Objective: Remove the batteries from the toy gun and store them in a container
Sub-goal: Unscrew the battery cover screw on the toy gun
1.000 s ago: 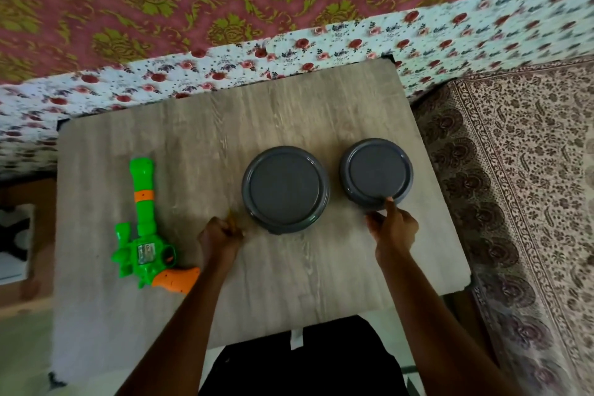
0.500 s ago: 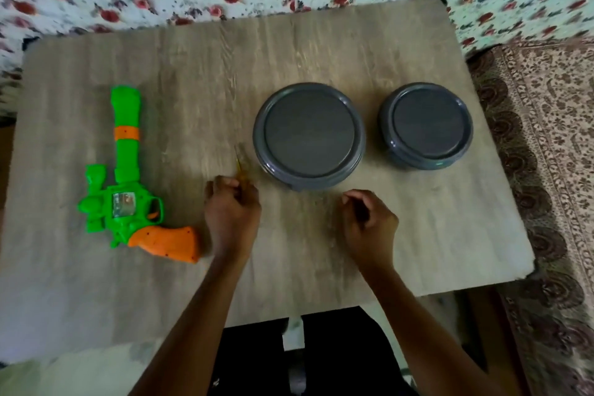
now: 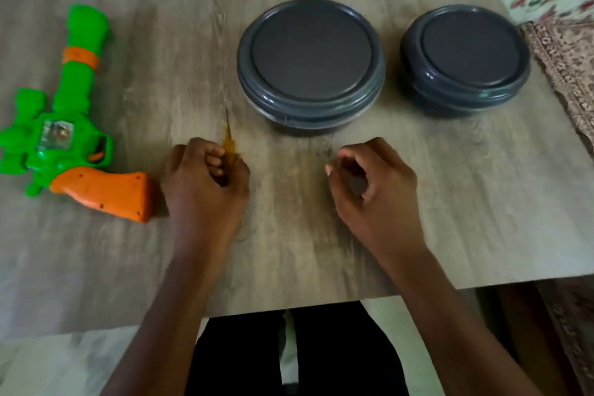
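- Left hand (image 3: 205,183), one of two hands in view: fingers curled tight round a yellow-handled tool (image 3: 229,141), with the thin tip poking out toward 12 o'clock.
- Right hand (image 3: 374,185): fingers loosely curled, hollow of the palm showing, nothing held; low over the table (image 3: 321,254), at 3 o'clock of the left hand and apart from it.
- One toy gun (image 3: 61,138), green with an orange grip (image 3: 106,194); flat on the table at 9 o'clock of the left hand, barrel toward 12 o'clock. Butt of the grip just beside the left hand; touching or not, cannot tell.
- Two dark grey round containers, both lidded. Larger container (image 3: 311,55) at about 1 o'clock of the left hand and 11 o'clock of the right. Smaller container (image 3: 466,51) at 3 o'clock of the larger, about 1 o'clock of the right hand. Apart from each other, neither touched by a hand.
- One tool, one table.
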Demonstrator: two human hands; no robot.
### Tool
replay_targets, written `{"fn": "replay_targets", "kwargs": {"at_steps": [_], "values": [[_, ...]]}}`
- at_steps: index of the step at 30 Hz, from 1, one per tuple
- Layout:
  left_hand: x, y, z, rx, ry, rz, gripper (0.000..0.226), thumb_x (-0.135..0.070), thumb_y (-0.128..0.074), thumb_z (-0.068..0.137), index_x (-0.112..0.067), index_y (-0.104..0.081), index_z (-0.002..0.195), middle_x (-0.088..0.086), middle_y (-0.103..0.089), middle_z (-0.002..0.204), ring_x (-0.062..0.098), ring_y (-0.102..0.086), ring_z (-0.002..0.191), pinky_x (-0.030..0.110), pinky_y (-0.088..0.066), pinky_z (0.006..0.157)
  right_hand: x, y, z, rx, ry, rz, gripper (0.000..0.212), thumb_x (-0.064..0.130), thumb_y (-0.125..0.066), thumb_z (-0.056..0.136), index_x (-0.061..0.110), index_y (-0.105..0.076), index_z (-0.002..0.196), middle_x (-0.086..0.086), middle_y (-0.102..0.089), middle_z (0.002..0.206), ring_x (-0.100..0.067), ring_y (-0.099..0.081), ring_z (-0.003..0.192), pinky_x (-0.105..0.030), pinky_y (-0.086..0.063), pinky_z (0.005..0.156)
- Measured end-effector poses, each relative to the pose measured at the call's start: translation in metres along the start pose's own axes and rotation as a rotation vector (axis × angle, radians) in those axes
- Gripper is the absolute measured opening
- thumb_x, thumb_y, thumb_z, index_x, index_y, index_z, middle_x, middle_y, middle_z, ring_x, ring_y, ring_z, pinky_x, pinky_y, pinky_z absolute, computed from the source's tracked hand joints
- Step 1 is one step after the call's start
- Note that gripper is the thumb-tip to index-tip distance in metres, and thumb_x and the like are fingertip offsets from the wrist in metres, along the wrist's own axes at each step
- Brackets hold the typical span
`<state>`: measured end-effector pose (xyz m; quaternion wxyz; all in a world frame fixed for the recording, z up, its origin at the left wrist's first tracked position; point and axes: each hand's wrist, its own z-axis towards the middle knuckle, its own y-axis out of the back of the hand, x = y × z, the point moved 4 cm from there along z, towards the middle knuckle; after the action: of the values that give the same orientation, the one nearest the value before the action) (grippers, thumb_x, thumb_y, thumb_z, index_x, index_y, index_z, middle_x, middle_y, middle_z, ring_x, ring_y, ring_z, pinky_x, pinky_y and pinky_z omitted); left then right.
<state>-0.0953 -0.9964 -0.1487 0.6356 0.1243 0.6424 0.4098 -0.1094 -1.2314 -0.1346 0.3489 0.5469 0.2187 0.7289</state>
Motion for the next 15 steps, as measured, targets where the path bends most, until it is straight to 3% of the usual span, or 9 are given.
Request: {"fn": "replay_targets", "kwargs": {"at_steps": [3, 6, 8, 10, 15], "values": [[0.000, 0.005, -0.008, -0.047, -0.040, 0.008, 0.013, -0.024, -0.075, 0.089, -0.018, -0.064, 0.089, -0.001, -0.067, 0.087, 0.004, -0.061, 0.069, 0.007, -0.044, 0.065, 0.002, -0.006, -0.007, 0.049, 0.082, -0.084, 0.027, 0.032, -0.070, 0.093, 0.012, -0.070, 0.111, -0.002, -0.064, 0.102, -0.017, -0.062, 0.090, -0.038, -0.059, 0.080], [-0.001, 0.010, -0.021, -0.080, -0.029, -0.070, 0.016, -0.024, -0.077, 0.083, -0.026, -0.063, 0.075, -0.013, -0.064, 0.064, 0.002, -0.063, 0.060, 0.020, -0.052, 0.068, 0.008, -0.007, -0.010, 0.065, 0.132, -0.037, 0.043, 0.046, -0.067, 0.094, 0.016, -0.062, 0.125, -0.001, -0.067, 0.102, -0.018, -0.065, 0.091, -0.039, -0.059, 0.083], [-0.001, 0.013, -0.027, -0.114, -0.046, -0.110, 0.019, -0.026, -0.078, 0.081, -0.029, -0.063, 0.069, -0.019, -0.060, 0.057, -0.005, -0.062, 0.057, 0.009, -0.045, 0.062, 0.010, -0.008, -0.010, 0.068, 0.172, 0.006, 0.046, 0.051, -0.065, 0.094, 0.018, -0.060, 0.125, -0.001, -0.068, 0.098, -0.018, -0.066, 0.088, -0.041, -0.060, 0.081], [0.002, 0.015, -0.025, -0.150, -0.055, -0.136, 0.011, -0.028, -0.077, 0.082, -0.025, -0.072, 0.072, -0.020, -0.060, 0.058, -0.010, -0.059, 0.055, 0.003, -0.037, 0.056, 0.010, -0.010, -0.010, 0.084, 0.209, -0.011, 0.044, 0.051, -0.063, 0.095, 0.017, -0.061, 0.124, 0.000, -0.067, 0.101, -0.018, -0.065, 0.089, -0.043, -0.060, 0.081], [0.012, 0.017, -0.022, -0.155, -0.087, -0.283, 0.009, -0.022, -0.075, 0.085, -0.017, -0.082, 0.082, -0.015, -0.070, 0.067, -0.011, -0.062, 0.058, 0.002, -0.038, 0.057, 0.020, -0.009, -0.020, 0.160, 0.315, -0.064, 0.037, 0.033, -0.061, 0.099, 0.021, -0.055, 0.133, -0.001, -0.066, 0.107, -0.018, -0.064, 0.093, -0.044, -0.058, 0.087]]}}
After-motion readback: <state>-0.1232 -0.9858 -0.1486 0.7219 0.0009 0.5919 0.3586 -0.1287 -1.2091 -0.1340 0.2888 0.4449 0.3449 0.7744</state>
